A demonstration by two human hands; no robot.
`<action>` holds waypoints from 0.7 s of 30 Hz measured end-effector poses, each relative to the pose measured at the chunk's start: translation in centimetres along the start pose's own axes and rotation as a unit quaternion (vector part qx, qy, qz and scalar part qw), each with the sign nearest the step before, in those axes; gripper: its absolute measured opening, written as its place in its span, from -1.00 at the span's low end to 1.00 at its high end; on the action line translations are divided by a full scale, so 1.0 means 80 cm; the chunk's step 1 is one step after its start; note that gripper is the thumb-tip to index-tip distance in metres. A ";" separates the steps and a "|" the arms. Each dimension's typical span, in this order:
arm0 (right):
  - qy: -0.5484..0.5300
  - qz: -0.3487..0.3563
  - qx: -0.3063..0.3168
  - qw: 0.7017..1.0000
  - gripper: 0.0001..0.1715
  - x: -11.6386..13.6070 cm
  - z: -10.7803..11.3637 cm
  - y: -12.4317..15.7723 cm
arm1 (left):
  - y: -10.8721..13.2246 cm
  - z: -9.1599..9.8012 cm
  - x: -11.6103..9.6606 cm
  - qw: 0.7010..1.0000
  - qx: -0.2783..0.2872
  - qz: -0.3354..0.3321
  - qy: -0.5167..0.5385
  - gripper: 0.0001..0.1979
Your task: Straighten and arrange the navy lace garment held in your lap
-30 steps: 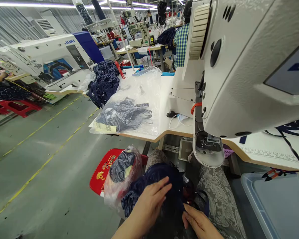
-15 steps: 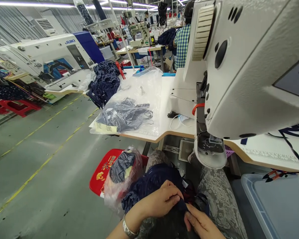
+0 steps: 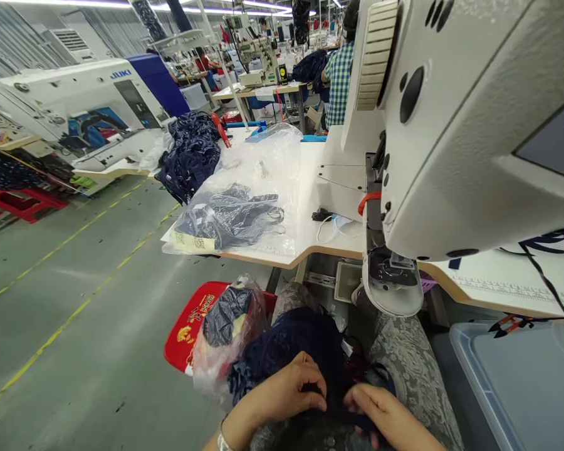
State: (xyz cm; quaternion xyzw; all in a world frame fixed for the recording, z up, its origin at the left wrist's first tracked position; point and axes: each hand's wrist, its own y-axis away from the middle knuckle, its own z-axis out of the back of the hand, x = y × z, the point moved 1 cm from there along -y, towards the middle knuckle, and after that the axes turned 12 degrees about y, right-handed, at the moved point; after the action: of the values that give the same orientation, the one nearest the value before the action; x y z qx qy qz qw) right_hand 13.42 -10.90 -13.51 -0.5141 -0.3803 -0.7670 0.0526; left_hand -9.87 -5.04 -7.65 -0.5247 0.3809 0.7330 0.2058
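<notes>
A bundle of dark navy lace fabric (image 3: 294, 341) lies in my lap, over my grey patterned trousers (image 3: 407, 357). My left hand (image 3: 286, 391) has its fingers curled and pinching the fabric near its lower edge. My right hand (image 3: 380, 413) is closed on the same fabric just to the right, thumb and fingers pressed together. The two hands almost touch. A large white sewing machine head (image 3: 455, 125) hangs above and to the right of my lap.
A clear plastic bag of dark garments (image 3: 237, 216) lies on the white worktable (image 3: 314, 238). A red stool (image 3: 188, 326) with a plastic bag of fabric (image 3: 225, 332) stands left of my knee. A blue-grey bin (image 3: 521, 382) sits at right. A person in a checked shirt (image 3: 338, 81) works farther back.
My left hand went from lying flat on the fabric to a curled pinch. Both hands slid down and closer together on the fabric.
</notes>
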 end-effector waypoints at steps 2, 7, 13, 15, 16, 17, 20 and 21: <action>0.023 -0.018 -0.055 0.998 -0.40 -0.014 0.001 -0.015 | 0.006 0.000 0.006 1.000 -0.001 0.001 0.003 -0.75; 0.115 -0.054 -0.115 0.985 -0.42 -0.035 -0.007 -0.055 | 0.012 -0.002 0.009 1.000 -0.021 0.002 -0.006 -0.75; 0.140 -0.021 -0.118 0.983 -0.71 -0.027 -0.002 -0.067 | 0.004 -0.004 0.009 0.997 -0.068 0.001 -0.038 -0.80; 0.123 0.003 -0.120 0.985 -0.69 -0.017 0.005 -0.058 | 0.001 -0.004 0.010 0.996 -0.078 -0.003 -0.038 -0.82; 0.116 0.011 -0.123 0.986 -0.67 -0.011 0.009 -0.052 | 0.000 -0.005 0.011 0.996 -0.081 -0.006 -0.037 -0.83; 0.109 0.016 -0.126 0.986 -0.64 -0.005 0.012 -0.045 | -0.002 -0.005 0.012 0.996 -0.084 -0.010 -0.034 -0.84; 0.096 0.018 -0.138 0.986 -0.60 0.016 0.017 -0.026 | -0.008 -0.006 0.011 0.995 -0.096 -0.020 -0.022 -0.84; 0.094 0.019 -0.141 0.985 -0.60 0.022 0.017 -0.020 | -0.010 -0.006 0.011 0.994 -0.101 -0.022 -0.016 -0.83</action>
State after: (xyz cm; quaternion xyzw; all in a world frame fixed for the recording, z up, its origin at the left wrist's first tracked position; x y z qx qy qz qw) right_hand 12.85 -8.31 -12.65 -0.4488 -0.2521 -0.8568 0.0295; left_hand -9.35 -5.02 -8.76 -0.5389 0.2899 0.7717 0.1736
